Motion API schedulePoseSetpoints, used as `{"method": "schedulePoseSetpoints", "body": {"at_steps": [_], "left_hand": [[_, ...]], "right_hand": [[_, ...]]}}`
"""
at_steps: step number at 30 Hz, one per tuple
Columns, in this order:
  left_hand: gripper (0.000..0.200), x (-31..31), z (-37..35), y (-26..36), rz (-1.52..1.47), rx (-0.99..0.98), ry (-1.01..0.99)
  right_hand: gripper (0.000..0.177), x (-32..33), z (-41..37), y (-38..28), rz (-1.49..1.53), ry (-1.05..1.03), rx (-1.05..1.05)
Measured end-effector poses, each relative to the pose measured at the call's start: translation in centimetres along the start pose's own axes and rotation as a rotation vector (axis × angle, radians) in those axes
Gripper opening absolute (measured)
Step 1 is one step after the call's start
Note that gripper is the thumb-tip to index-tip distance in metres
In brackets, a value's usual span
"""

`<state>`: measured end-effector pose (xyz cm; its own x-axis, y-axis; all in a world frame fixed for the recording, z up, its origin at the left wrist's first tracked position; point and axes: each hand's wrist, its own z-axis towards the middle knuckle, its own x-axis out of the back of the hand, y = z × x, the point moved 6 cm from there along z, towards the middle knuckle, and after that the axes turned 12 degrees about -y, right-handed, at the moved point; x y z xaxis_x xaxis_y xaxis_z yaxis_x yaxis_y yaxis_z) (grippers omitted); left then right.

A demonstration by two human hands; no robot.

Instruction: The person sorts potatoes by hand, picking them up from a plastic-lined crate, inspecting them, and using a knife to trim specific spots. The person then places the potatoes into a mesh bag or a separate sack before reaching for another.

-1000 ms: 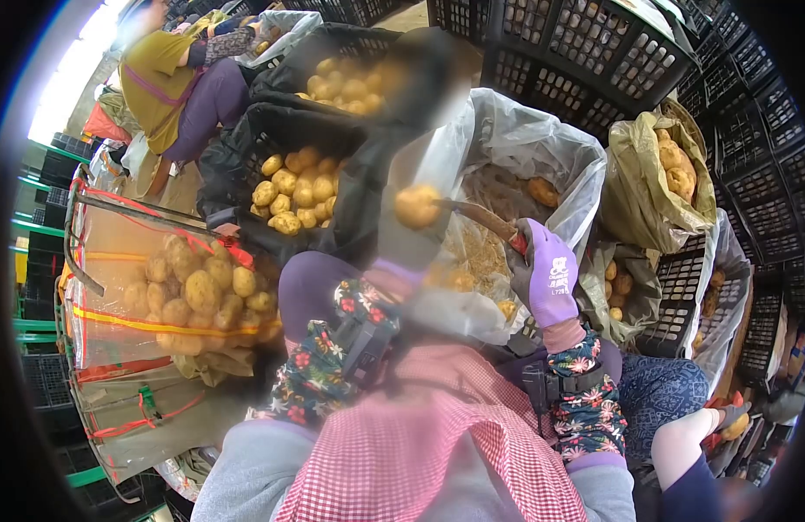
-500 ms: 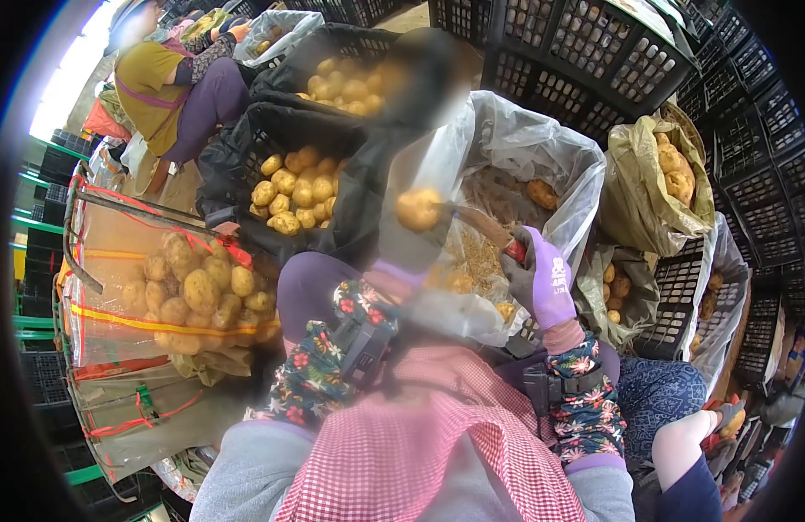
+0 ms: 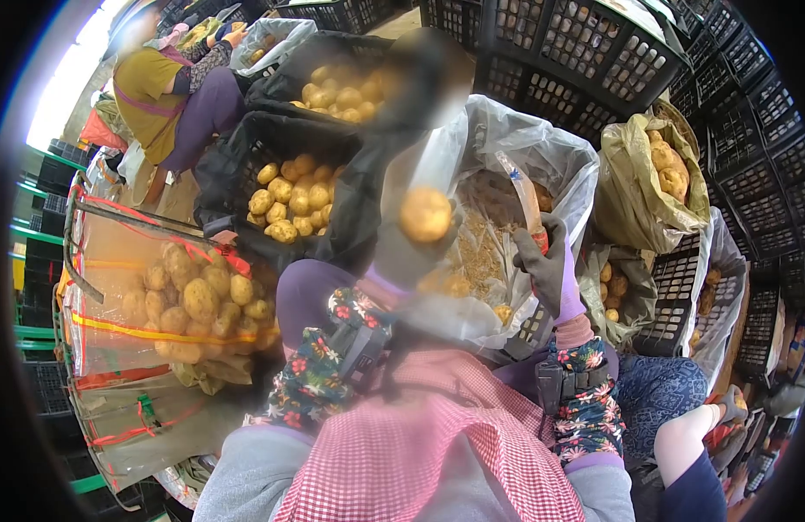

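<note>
A round yellow potato (image 3: 426, 215) is gripped in my left hand (image 3: 402, 254), which wears a dark glove with a purple cuff. In my gloved right hand (image 3: 546, 268) is a knife (image 3: 526, 198), its red handle in my fingers and its blade pointing up and away from me. The blade stands apart from the potato. Below both hands is a crate lined with clear plastic (image 3: 574, 165), with soil, scraps and a few potatoes inside. A smear on the lens blurs the area around my left hand.
Ahead to the left stands a black-lined crate of potatoes (image 3: 289, 196), with another crate (image 3: 341, 91) behind it. A clear bag of potatoes (image 3: 202, 296) hangs left. Green sacks (image 3: 650, 187) are at right, by stacked black crates (image 3: 585, 52). A co-worker (image 3: 159, 96) sits far left.
My right hand has turned and swung the knife from the potato to an upright position. The potato in my left hand has moved slightly and now shows a rounder side.
</note>
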<state>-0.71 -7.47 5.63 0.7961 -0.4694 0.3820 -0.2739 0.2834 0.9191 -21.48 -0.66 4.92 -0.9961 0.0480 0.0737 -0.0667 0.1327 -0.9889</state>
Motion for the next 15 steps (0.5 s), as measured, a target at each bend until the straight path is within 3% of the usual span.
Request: {"method": "schedulePoseSetpoints", "body": {"at_steps": [3, 5, 7, 9, 15], "left_hand": [[0.055, -2.4, -0.4, -3.9, -1.506, 0.25, -0.066], [0.057, -1.7, -0.7, -3.8, -0.973, 0.092, -0.086], [0.059, -2.2, -0.7, -4.1, -0.947, 0.143, -0.103], [0.061, -3.4, -0.7, -3.5, -1.417, 0.431, -0.095], [0.058, -4.3, -1.1, -3.3, -1.283, 0.464, -0.143]], "right_hand": [[0.043, -0.8, 0.5, 1.0, -0.161, -0.159, 0.142], [0.042, -1.9, 0.4, 0.7, -0.196, -0.208, 0.122], [0.039, -1.9, 0.3, 1.9, -0.23, -0.176, 0.085], [0.036, -2.2, 0.2, 1.6, -0.27, -0.186, 0.082], [0.024, -2.8, -0.4, -2.5, -0.645, -0.105, 0.239]]}}
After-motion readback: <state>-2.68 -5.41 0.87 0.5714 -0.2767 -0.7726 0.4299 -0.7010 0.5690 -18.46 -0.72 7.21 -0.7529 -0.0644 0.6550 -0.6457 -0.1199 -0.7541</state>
